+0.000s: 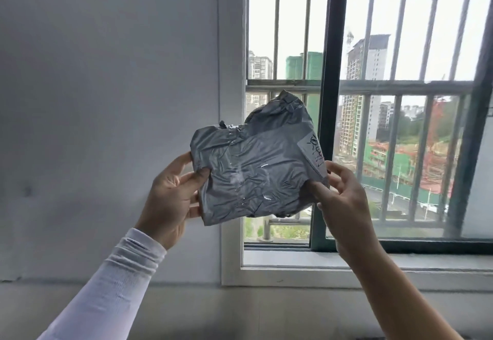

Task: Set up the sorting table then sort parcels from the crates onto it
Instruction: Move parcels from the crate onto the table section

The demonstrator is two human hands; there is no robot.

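Note:
A crumpled grey plastic parcel wrapped in clear tape is raised in front of the window, held by both hands. A white label with handwritten marks sits at its right edge. My left hand grips its left side, thumb on the front and fingers behind. My right hand pinches its lower right corner between thumb and fingers. No sorting table or crates are in view.
A barred window with a dark green sliding frame fills the right half, with buildings outside. A plain white wall covers the left. The window sill runs below the parcel.

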